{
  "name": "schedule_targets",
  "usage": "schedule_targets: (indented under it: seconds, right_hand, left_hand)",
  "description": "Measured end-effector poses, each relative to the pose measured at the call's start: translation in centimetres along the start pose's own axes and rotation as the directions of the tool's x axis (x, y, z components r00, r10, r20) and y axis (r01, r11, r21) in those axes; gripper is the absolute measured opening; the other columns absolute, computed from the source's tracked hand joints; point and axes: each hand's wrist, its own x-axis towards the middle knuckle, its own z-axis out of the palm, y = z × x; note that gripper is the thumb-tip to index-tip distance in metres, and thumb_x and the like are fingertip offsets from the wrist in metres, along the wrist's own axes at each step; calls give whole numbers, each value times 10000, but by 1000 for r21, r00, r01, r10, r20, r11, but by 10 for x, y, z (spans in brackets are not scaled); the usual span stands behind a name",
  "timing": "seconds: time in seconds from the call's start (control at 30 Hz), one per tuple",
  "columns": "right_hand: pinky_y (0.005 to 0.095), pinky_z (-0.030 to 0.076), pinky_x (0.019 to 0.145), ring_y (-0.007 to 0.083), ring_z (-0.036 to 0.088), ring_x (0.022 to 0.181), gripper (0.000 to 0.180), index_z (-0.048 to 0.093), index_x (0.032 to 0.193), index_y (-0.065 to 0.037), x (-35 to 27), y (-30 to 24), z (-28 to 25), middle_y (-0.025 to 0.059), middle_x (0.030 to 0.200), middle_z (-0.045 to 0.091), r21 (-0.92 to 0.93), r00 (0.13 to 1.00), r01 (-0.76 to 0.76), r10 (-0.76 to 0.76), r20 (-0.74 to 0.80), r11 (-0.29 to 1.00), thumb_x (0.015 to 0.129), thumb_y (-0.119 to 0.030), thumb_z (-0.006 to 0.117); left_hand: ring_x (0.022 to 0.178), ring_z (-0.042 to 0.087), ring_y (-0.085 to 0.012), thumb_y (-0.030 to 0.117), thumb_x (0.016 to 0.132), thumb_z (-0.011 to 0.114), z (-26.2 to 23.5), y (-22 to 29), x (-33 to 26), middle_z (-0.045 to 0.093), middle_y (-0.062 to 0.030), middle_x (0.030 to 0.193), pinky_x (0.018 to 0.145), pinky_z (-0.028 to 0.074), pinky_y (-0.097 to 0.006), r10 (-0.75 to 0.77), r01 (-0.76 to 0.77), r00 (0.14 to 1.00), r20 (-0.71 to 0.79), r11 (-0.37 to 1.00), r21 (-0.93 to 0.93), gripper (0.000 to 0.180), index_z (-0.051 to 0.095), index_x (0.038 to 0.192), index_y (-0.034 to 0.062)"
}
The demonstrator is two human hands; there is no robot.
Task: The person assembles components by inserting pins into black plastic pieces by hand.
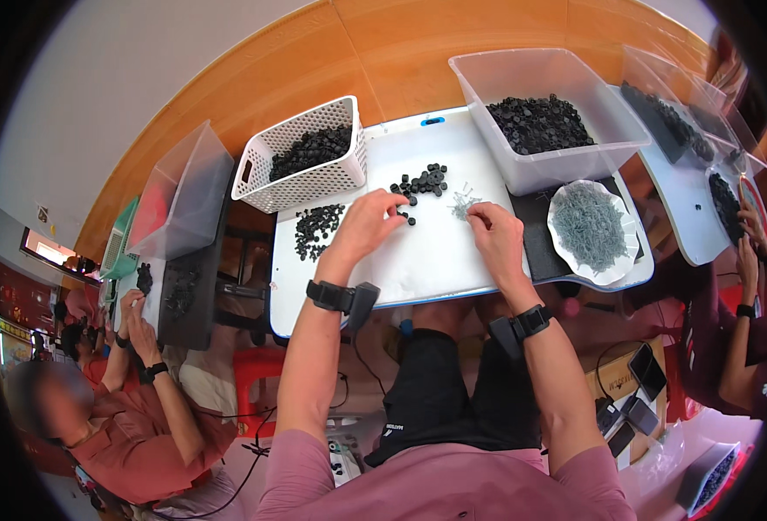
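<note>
My left hand (368,227) reaches over the white table with thumb and forefinger apart, close to a few loose black round parts (411,220). Just beyond it lies a cluster of small black knob-like parts (427,180). My right hand (498,236) has its fingertips pinched together at the edge of a small heap of thin silvery screws (463,205). What sits in that pinch is too small to make out. To the left of my left hand, more small black parts (316,229) are spread on the table.
A white perforated basket (301,187) and a clear plastic bin (566,165), both with black parts, stand at the back. A scalloped white dish (558,233) heaped with screws is at right on a black mat (535,243). Co-workers handle parts at tables on both sides.
</note>
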Motion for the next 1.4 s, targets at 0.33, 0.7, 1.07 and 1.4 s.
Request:
schedule_targets:
  seconds: [0.33, 0.7, 1.07, 1.4]
  right_hand:
    - [349, 565, 702, 277, 730, 768, 121, 761, 996, -6, -3, -3, -4, 153, 904, 758, 127, 997, 50, -58, 59, 991, 878, -6, 732]
    - [340, 570, 696, 253, 728, 749, 126, 769, 997, -6, -1, -5, -5, 148, 901, 766, 136, 989, -62, 43, 138, 989, 879, -26, 728]
    - [358, 567, 689, 262, 728, 758, 135, 761, 1004, -32, -2, -1, -2, 138, 931, 761, 50, 988, 40, -47, 149, 998, 871, -37, 738]
    - [338, 543, 641, 230, 686, 685, 128, 764, 953, -16, -1, -7, -4, 128, 871, 749, 99, 984, -61, 43, 171, 993, 851, -90, 789]
  left_hand:
    - [801, 733, -244, 92, 865, 764, 43, 28, -11, 762, -128, 929, 745, 578, -353, -160, 152, 983, -92, 984, -94, 249, 760, 1106, 29]
    - [777, 699, -101, 85, 875, 789, 95, 63, -9, 776, -66, 881, 736, 563, -254, -296, 195, 940, -169, 873, -447, 230, 774, 1092, 11]
    - [749, 677, -87, 84, 888, 803, 100, 64, -11, 776, -59, 874, 711, 552, -250, -324, 182, 919, -224, 854, -488, 212, 777, 1083, 6]
    - [739, 680, -92, 73, 878, 797, 99, 65, -14, 772, -66, 856, 701, 552, -258, -361, 191, 900, -246, 832, -520, 206, 776, 1072, 8]
